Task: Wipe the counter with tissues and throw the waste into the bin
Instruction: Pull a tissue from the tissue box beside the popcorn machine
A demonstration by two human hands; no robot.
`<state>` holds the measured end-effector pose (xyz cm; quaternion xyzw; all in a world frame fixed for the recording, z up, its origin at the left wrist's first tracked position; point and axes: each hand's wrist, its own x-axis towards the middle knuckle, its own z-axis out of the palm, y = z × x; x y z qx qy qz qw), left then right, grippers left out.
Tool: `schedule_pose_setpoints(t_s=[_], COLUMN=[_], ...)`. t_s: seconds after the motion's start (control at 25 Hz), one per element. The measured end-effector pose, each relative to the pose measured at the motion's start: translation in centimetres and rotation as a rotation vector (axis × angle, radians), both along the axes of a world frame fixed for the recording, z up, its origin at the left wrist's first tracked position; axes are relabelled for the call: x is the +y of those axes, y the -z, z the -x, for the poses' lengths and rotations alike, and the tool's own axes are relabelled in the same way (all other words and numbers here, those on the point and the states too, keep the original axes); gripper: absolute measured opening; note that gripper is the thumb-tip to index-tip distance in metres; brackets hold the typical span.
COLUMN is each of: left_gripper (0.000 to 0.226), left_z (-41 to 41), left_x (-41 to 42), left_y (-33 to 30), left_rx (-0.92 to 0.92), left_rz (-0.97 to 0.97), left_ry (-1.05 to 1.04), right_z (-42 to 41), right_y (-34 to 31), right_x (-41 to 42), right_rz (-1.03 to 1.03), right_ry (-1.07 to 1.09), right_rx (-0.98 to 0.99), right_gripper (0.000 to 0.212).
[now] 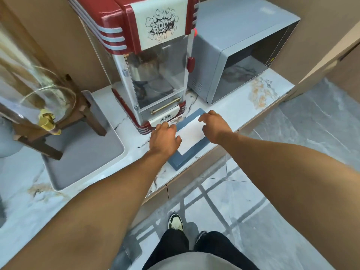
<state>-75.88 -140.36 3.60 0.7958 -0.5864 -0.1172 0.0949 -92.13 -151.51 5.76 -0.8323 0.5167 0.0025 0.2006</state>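
Note:
A flat blue tissue box [176,163] lies on the white marble counter [239,112] near its front edge, with white tissue [191,134] showing in its top opening. My left hand [165,138] rests on the box's left side, fingers spread toward the tissue. My right hand [215,127] hovers over the box's right end, fingers curled down at the tissue's far corner. Whether either hand pinches the tissue is hidden. Orange-brown stains [259,92] mark the counter in front of the microwave. No bin is in view.
A red popcorn machine [153,61] stands just behind the box. A grey microwave [239,55] sits to its right. At left, a grey tray [83,152] holds a glass drink dispenser [39,98] on a wooden stand. My legs and shoes stand on the tiled floor [272,201].

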Motion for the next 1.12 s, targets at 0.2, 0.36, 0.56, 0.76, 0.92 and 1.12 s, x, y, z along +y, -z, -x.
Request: schedule_pose_setpoints(t_s=[0.2, 0.36, 0.56, 0.76, 0.92, 1.12], left_gripper=[0.037, 0.035, 0.02, 0.013, 0.013, 0.012], left_z=[0.1, 0.1, 0.0, 0.3, 0.5, 1.0], left_x=[-1.6, -2.0, -2.2, -2.6, -2.6, -2.0], left_y=[1.1, 1.8, 1.7, 1.5, 0.8, -0.9], left_rx=[0.02, 0.067, 0.133, 0.19, 0.19, 0.185], left_rz=[-0.048, -0.082, -0.06, -0.047, -0.063, -0.051], left_ry=[-0.048, -0.127, -0.118, -0.151, -0.187, -0.26], right_z=[-0.7, -1.1, -1.1, -0.7, -0.5, -0.6], right_y=[2.1, 3.4, 4.1, 3.9, 2.7, 1.8], right_x=[-2.8, -4.7, -6.4, -7.5, -8.1, -8.2], right_rz=[-0.04, -0.065, -0.086, -0.091, -0.122, -0.106], right_ry=[0.021, -0.032, -0.117, -0.176, -0.266, -0.309], right_rx=[0.008, 0.004, -0.041, -0.066, -0.076, -0.072], right_gripper=[0.037, 0.04, 0.025, 0.011, 0.005, 0.006])
